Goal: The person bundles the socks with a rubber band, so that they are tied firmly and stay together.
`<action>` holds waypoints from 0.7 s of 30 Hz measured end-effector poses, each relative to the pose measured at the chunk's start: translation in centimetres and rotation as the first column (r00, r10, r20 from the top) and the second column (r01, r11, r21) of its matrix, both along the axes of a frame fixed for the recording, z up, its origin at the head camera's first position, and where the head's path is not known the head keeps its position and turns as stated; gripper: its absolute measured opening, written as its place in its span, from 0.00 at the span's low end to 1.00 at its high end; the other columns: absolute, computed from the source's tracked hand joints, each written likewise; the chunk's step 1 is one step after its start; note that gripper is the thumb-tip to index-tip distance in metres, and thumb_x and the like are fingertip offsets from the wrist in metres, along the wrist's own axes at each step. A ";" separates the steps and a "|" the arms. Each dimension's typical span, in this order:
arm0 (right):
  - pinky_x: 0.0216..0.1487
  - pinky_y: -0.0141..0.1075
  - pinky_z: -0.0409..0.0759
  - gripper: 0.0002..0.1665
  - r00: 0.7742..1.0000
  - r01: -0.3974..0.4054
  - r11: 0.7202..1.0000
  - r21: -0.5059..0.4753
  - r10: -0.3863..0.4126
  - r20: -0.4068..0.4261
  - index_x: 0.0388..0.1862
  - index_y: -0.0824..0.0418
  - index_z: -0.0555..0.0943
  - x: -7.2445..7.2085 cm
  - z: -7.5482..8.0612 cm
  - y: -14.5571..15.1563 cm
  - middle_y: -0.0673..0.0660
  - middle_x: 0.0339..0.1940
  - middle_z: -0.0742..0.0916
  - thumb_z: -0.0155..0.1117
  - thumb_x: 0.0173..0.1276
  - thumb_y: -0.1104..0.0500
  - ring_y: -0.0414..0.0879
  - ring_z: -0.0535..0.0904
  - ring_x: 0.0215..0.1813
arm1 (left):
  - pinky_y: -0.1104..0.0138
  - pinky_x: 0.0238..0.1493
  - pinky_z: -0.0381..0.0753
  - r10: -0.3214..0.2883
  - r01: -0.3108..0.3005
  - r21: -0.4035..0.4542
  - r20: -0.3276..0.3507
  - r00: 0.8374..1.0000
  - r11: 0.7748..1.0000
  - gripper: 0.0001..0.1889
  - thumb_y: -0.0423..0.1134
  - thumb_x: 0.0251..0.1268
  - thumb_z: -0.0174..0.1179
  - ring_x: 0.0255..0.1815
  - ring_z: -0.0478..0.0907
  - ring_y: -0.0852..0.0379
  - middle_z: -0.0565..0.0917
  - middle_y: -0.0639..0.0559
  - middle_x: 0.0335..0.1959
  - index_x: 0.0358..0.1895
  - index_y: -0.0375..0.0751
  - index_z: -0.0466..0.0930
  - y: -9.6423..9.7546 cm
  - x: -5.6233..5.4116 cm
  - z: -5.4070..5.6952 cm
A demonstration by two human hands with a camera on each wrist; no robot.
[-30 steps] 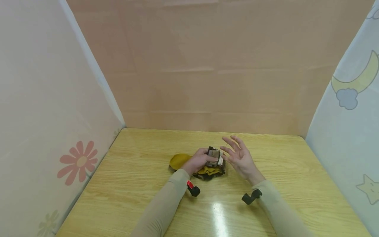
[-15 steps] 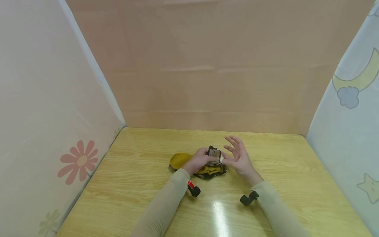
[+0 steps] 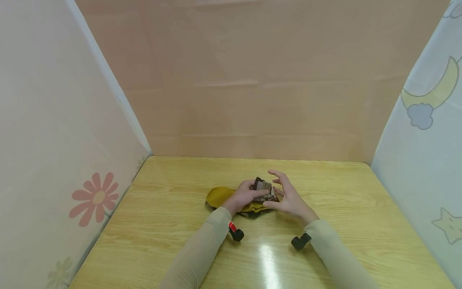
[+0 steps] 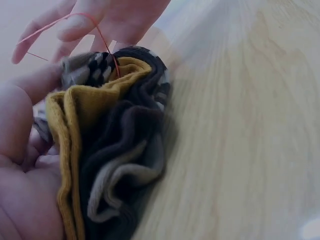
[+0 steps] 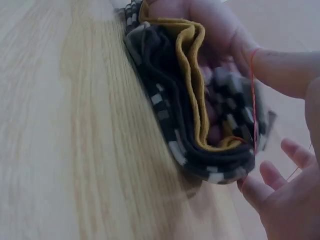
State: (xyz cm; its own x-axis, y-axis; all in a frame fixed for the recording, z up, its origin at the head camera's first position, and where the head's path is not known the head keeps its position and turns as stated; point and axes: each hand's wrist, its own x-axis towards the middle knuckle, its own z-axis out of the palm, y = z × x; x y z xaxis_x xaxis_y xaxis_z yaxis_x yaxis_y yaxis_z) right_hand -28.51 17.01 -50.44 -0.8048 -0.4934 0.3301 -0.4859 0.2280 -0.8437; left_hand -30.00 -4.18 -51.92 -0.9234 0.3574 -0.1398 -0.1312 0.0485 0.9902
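Observation:
My left hand (image 3: pixel 242 196) grips a folded bundle of socks (image 4: pixel 95 107) with mustard-yellow, dark and black-and-white patterned cloth. The thumb lies across the patterned part in the head view. My right hand (image 3: pixel 290 200) is at the bundle's right end, its fingers and thumb spread apart. A thin red elastic band (image 5: pixel 254 100) runs over the right thumb and fingers, stretched between them. In the left wrist view the band (image 4: pixel 102 37) arches from the right hand down to the bundle's end. A yellow end of the socks (image 3: pixel 218 196) sticks out left of the left wrist.
The bundle is on or just over a light wood table (image 3: pixel 162 233). A plain tan backdrop (image 3: pixel 252 100) stands behind, with printed side panels (image 3: pixel 97 196) left and right. Black wrist mounts (image 3: pixel 236 233) sit on both sleeves.
My right hand has moved left and slightly down, bringing the elastic over the bundle's right end. Its thumb is now in front of the bundle. The left hand keeps its grip.

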 end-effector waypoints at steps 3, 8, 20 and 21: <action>0.68 0.70 0.69 0.62 1.000 0.012 1.000 -0.024 -0.011 0.024 0.84 0.46 0.56 -0.3 -0.4 0.2 0.57 0.84 0.60 0.84 0.59 0.63 0.70 0.64 0.74 | 0.58 0.55 0.86 -0.028 0.027 0.081 -0.001 1.000 0.996 0.22 0.43 0.75 0.67 0.52 0.88 0.48 0.88 0.44 0.54 0.66 0.37 0.80 0.1 0.1 -0.1; 0.65 0.62 0.75 0.61 0.995 0.031 0.996 -0.085 -0.023 0.096 0.84 0.43 0.55 -0.9 -1.0 1.0 0.63 0.83 0.59 0.81 0.62 0.66 0.70 0.64 0.73 | 0.55 0.57 0.86 -0.048 0.049 0.174 -0.013 0.999 0.984 0.20 0.41 0.81 0.58 0.51 0.88 0.47 0.87 0.40 0.54 0.68 0.37 0.77 0.0 0.3 0.0; 0.61 0.53 0.77 0.60 0.990 0.016 0.987 -0.159 0.007 0.142 0.85 0.48 0.53 -0.8 -0.5 1.5 0.68 0.82 0.57 0.76 0.63 0.70 0.67 0.63 0.71 | 0.54 0.58 0.85 -0.089 0.111 0.149 -0.146 0.985 0.983 0.14 0.28 0.78 0.54 0.54 0.86 0.47 0.80 0.43 0.62 0.62 0.40 0.77 -0.2 1.0 0.4; 0.61 0.50 0.78 0.60 0.990 0.014 0.986 -0.164 0.009 0.140 0.85 0.48 0.52 -0.8 -0.5 1.5 0.68 0.82 0.57 0.76 0.63 0.71 0.67 0.63 0.70 | 0.56 0.58 0.85 -0.095 0.117 0.126 -0.174 0.980 0.985 0.14 0.29 0.79 0.56 0.56 0.85 0.48 0.80 0.44 0.62 0.61 0.41 0.78 -0.2 1.0 0.3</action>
State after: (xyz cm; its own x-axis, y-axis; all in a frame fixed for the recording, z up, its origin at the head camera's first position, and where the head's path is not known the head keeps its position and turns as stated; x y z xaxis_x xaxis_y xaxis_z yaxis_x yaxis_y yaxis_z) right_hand -29.31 18.51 -50.95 -0.8499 -0.4396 0.2906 -0.3602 0.0819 -0.9293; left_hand -28.95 -4.36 -51.63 -0.8854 0.4596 0.0689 0.0348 -0.0823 0.9960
